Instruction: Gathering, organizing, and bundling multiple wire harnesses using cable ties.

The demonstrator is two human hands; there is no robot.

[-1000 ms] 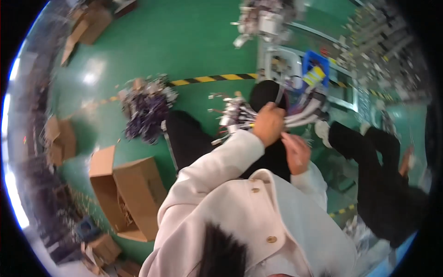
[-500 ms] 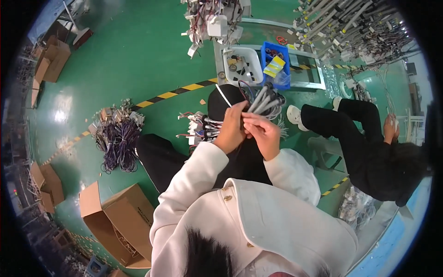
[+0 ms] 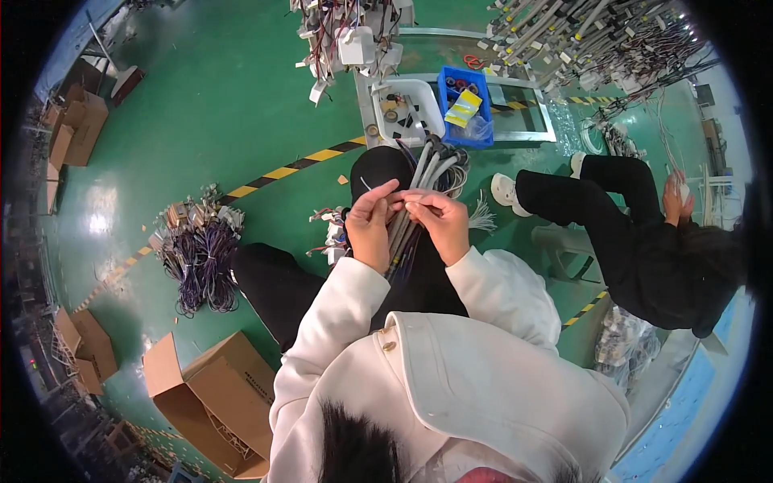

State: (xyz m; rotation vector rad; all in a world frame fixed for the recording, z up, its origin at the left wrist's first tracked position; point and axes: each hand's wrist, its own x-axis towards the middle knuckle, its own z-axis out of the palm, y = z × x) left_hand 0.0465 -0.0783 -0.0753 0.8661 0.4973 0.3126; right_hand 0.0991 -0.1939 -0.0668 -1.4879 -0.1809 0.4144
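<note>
A bundle of grey cables with dark ends lies across my lap. Above it my left hand pinches a thin white cable tie, whose free end sticks up past the fingers. My right hand is pinched at the same spot, its fingertips meeting those of the left. Fingers hide most of the tie, so I cannot tell whether it passes round the bundle. Beside my left wrist, more wire harnesses with white connectors show partly from behind the hand.
A white tray and a blue bin of small parts stand ahead. Wire harnesses hang above. Dark cable bundles and an open carton lie left. A co-worker sits at right, holding something white.
My hands have moved apart a little, with the left shifting leftward. Less of the tie's white end shows. The cable bundle now lies more lengthwise under my hands. The whole view has shifted slightly.
</note>
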